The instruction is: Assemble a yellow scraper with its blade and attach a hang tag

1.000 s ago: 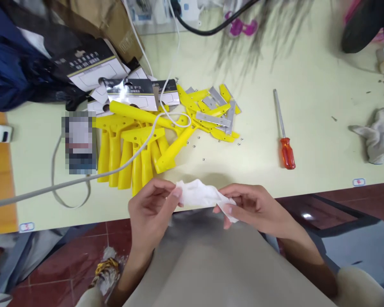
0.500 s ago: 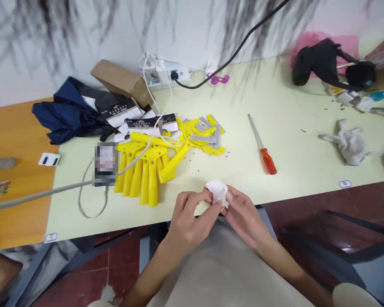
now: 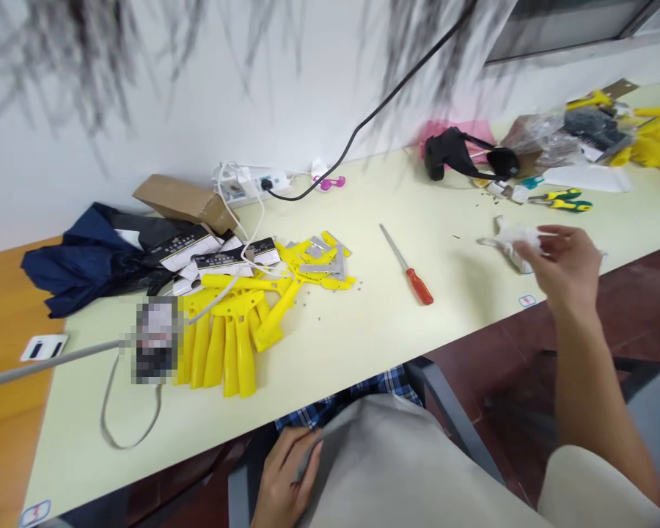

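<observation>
My right hand (image 3: 564,268) is raised at the right of the pale green table (image 3: 330,352), its fingertips at a crumpled white cloth (image 3: 520,242). Whether it grips that cloth, I cannot tell. My left hand (image 3: 283,477) is down below the table edge, against a beige apron (image 3: 396,462), and shows nothing in it. Left of centre lies a heap of yellow plastic scraper handles (image 3: 231,345) with steel blades (image 3: 319,257) and small screws (image 3: 319,312). An orange-handled screwdriver (image 3: 410,271) lies between the heap and my right hand.
Printed cards (image 3: 214,260) and a navy fabric bundle (image 3: 88,257) sit at the left. A cardboard box (image 3: 179,202), power strip (image 3: 253,183) and black cable (image 3: 363,132) run along the wall. Pliers (image 3: 561,202) and a plastic bag (image 3: 588,132) with yellow parts lie far right.
My hands have parted: the right moved far right to the white cloth, and the left dropped to my lap. The view swung right and up, bringing more of the table's right end into sight.
</observation>
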The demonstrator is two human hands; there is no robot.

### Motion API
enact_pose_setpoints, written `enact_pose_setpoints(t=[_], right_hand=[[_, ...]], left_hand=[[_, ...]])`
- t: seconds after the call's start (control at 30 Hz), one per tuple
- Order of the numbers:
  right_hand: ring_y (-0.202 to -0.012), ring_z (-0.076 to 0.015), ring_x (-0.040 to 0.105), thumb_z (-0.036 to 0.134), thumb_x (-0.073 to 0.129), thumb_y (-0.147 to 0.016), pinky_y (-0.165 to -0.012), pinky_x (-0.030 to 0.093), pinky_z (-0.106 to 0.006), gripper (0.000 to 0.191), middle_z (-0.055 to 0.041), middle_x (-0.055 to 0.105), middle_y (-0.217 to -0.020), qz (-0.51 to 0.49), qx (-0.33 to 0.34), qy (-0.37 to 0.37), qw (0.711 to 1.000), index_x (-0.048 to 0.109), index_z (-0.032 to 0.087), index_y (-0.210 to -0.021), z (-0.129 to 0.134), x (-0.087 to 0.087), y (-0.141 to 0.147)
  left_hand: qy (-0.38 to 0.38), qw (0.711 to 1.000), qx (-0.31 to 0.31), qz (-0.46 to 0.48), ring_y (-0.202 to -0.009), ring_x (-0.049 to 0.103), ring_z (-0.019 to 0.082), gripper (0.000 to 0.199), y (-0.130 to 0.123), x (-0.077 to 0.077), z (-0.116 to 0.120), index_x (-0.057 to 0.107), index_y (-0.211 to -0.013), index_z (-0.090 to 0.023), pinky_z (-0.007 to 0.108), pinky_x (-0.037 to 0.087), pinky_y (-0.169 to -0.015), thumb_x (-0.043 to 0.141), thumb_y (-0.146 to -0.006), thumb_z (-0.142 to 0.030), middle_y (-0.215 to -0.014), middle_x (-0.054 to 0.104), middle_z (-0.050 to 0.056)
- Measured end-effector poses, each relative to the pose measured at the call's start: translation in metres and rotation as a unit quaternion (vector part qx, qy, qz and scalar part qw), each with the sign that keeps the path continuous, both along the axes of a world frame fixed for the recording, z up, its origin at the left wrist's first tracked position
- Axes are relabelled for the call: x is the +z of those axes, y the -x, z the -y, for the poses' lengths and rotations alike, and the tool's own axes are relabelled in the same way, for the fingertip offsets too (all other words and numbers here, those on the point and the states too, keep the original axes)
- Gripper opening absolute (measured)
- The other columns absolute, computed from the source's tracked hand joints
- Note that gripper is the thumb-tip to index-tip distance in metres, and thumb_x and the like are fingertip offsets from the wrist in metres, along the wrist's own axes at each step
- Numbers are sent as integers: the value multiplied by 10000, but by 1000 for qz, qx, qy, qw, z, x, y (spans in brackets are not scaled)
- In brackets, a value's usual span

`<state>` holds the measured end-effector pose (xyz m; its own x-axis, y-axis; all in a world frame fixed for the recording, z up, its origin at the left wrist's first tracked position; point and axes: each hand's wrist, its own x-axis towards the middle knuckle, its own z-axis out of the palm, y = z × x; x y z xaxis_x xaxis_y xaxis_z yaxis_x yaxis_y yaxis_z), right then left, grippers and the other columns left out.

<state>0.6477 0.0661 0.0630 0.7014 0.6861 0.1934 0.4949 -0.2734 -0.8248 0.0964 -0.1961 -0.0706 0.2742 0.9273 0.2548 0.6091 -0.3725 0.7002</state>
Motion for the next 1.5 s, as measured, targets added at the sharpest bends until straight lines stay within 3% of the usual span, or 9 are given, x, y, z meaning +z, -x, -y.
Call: enact_pose_setpoints(t=[0.23, 0.47, 0.53, 0.57, 0.63, 0.83, 1.0, 1.27, 1.5], right_hand=[[-999, -265, 690, 452, 1033, -743, -886, 477, -474, 1007, -413, 726, -1259, 121, -123, 113, 978, 597, -92, -1470, -63, 11, -80], [-1276, -402, 716, 967, 731, -800, -1098, 487, -569, 790, -249, 788, -1299, 111, 188, 153, 964, 849, 268, -1150, 23, 5, 4], [-822, -323, 794, 898, 864, -710, -772, 623, -461, 577, -144, 809, -853, 8, 407, 251, 878, 820, 325, -763, 77, -17, 51], [-725, -288, 774, 779, 832, -853, -690, 624, -424, 457, -115, 787, -775, -81, 549, 345, 757, 811, 329, -774, 104, -33, 75], [-592, -252, 733, 688, 702, -993, -583, 612, -383, 456, -63, 747, -672, -116, 597, 377, 699, 762, 304, -754, 152, -74, 122], [-1465, -434, 622, 561, 451, -1098, -1170, 536, -673, 514, -222, 700, -1432, -12, 447, 287, 847, 725, 208, -1352, 220, -204, 199], [-1085, -235, 746, 491, 650, -1122, -980, 653, -450, 346, -107, 746, -1238, 11, 412, 261, 873, 722, 182, -1260, 226, -250, 188], [-631, -121, 609, 581, 665, -1104, -612, 541, -252, 507, 43, 583, -721, 24, 395, 270, 878, 659, 144, -848, 235, -231, 169], [-475, -115, 264, 765, 433, -1084, -496, 269, -310, 717, 46, 227, -530, 23, 419, 211, 883, 264, 251, -613, 213, -156, 176]], left_hand=[[185, 973, 86, -108, -1528, 617, 410, 464, 29, -103, 49, 746, -1508, -356, 666, 552, -1220, 562, -1082, -361, -1608, 682, 98], [353, 895, 270, -44, -1629, 454, 419, 677, 17, -105, 46, 569, -1661, -463, 622, 488, -1282, 540, -998, -596, -1686, 608, 84], [353, 893, 276, -37, -1508, 605, 464, 609, 17, -94, 44, 672, -1568, -432, 632, 573, -1184, 581, -979, -559, -1558, 714, 127], [348, 897, 272, -40, -1397, 699, 487, 525, 18, -86, 42, 755, -1458, -421, 637, 622, -1098, 606, -966, -529, -1435, 784, 140], [329, 915, 232, -32, -1078, 843, 470, 311, 20, -61, 36, 867, -1158, -374, 580, 690, -903, 646, -958, -463, -1118, 869, 135], [110, 977, 180, 20, -672, 720, 159, 95, 25, 59, -24, 782, -913, -248, 257, 593, -713, 776, -1007, -266, -776, 754, 10], [-101, 933, 345, -19, -672, 674, 138, 111, 59, 99, -102, 728, -1066, -234, 260, 561, -710, 810, -1001, -270, -852, 758, -5], [-33, 941, 281, -189, -1367, 665, 354, 446, 103, 89, -194, 654, -1436, -146, 537, 511, -1198, 358, -1153, -323, -1358, 738, 217], [89, 910, 318, -252, -1183, 719, 387, 420, 104, 74, -227, 660, -1375, -160, 534, 588, -1051, 545, -1079, -435, -1302, 735, 217]])
